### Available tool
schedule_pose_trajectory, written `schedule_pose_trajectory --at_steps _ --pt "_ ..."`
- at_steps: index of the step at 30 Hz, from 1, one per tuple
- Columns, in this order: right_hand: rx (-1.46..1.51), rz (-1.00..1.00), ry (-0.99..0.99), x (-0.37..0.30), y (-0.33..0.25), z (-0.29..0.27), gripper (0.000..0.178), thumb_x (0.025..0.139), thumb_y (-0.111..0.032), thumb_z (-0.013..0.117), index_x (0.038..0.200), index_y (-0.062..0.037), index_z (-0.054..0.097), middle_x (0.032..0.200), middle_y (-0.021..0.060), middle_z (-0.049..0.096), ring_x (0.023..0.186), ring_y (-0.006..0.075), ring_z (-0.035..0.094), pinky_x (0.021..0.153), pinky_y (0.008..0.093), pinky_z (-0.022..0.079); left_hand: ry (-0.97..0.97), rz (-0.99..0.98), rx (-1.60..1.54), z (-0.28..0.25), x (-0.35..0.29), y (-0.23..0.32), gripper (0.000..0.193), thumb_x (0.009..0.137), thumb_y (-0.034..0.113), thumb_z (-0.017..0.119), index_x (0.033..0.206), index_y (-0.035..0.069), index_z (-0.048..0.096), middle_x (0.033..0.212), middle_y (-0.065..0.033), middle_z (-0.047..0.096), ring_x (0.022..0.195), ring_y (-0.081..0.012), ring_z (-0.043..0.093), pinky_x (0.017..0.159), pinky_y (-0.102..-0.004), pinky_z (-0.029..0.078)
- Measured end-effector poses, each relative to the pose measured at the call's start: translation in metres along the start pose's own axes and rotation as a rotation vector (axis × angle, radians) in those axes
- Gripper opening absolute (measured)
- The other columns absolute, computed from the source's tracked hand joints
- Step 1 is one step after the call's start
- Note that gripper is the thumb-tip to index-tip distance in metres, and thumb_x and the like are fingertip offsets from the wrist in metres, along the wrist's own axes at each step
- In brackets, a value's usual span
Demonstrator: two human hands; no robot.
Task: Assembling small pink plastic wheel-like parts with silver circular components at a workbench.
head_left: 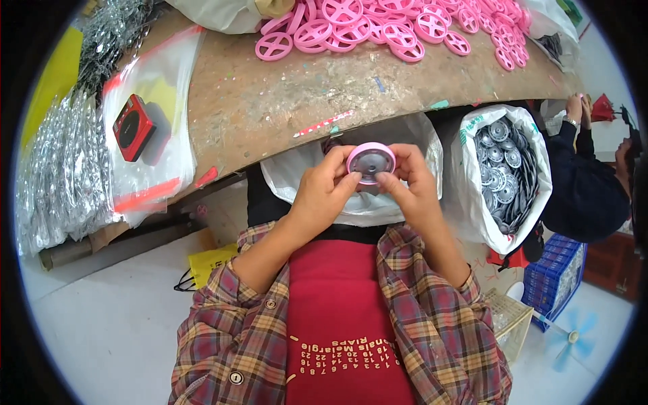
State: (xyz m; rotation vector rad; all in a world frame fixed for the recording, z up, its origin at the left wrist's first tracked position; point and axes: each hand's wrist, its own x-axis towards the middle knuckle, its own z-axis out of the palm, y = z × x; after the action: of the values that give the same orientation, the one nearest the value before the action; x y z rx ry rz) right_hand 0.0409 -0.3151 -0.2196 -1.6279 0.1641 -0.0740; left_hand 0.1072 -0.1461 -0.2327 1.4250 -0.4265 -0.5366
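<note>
Between my two hands I hold a small toy wheel (372,164), a grey disc sitting inside a pink ring. My left hand (324,185) grips its left side, the thumb pressed on the lower edge. On the opposite side my right hand (413,181) pinches it, with the thumb on the face near the bottom. The wheel's face is turned up toward me. Below both hands an open white sack (297,169) spreads over my lap, its contents mostly hidden by the hands.
Pink spoked rings (351,30) lie heaped at the table's (270,101) far side. A sack of grey discs (472,196) stands at right, near another person (584,182). At left are a red box-shaped device (133,128), clear bags (179,88) and silvery packets (64,169).
</note>
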Motion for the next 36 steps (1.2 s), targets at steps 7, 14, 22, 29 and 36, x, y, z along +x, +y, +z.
schedule_pose_trajectory --at_steps 7,14,22,29,36 --pt "-0.604 -0.185 0.195 -0.004 -0.009 -0.048 0.027 0.083 -0.009 0.064 0.11 -0.007 0.065 0.113 0.0067 0.06 0.086 0.0133 0.06 0.075 0.0256 0.045 -0.091 0.16 0.736 -0.019 -0.007 0.013 0.04 0.084 0.013 0.064 0.123 0.007 0.055 0.104 -0.0152 0.065 0.085 -0.0259 0.066 0.072 -0.0345 0.051" --pt "-1.347 0.242 0.348 -0.053 0.059 -0.253 0.044 0.078 -0.03 0.071 0.113 -0.0046 0.061 0.103 0.0178 0.059 0.097 0.0354 0.058 0.083 0.0419 0.046 0.399 0.495 1.06 -0.086 0.09 0.052 0.021 0.081 0.02 0.065 0.098 0.008 0.066 0.102 -0.0133 0.062 0.089 -0.0326 0.06 0.077 -0.0422 0.048" --pt "-1.088 0.128 0.554 -0.062 0.053 -0.227 0.017 0.078 -0.016 0.069 0.089 -0.0034 0.066 0.085 0.0118 0.061 0.084 0.027 0.06 0.074 0.0354 0.046 0.43 0.397 1.43 -0.136 0.149 0.024 0.018 0.078 0.016 0.067 0.093 0.005 0.065 0.099 -0.0138 0.059 0.095 -0.0341 0.053 0.084 -0.044 0.045" --pt "-0.351 -0.13 0.764 -0.025 -0.001 -0.16 0.009 0.089 -0.004 0.059 0.097 -0.0007 0.056 0.083 0.0026 0.057 0.071 0.0089 0.055 0.066 0.0219 0.045 0.141 -0.017 -0.043 -0.05 0.062 0.048 0.014 0.092 0.015 0.058 0.099 0.002 0.059 0.103 -0.006 0.063 0.091 -0.017 0.062 0.081 -0.0307 0.05" --pt "-0.142 -0.232 0.304 0.008 -0.034 -0.028 0.021 0.085 0.005 0.06 0.106 0.0016 0.058 0.092 0.0056 0.063 0.076 0.0101 0.059 0.068 0.0226 0.049 -0.07 -0.296 -0.609 0.022 0.033 0.036 0.03 0.096 0.024 0.053 0.118 0.004 0.05 0.11 -0.0079 0.06 0.101 -0.0169 0.062 0.088 -0.0331 0.052"
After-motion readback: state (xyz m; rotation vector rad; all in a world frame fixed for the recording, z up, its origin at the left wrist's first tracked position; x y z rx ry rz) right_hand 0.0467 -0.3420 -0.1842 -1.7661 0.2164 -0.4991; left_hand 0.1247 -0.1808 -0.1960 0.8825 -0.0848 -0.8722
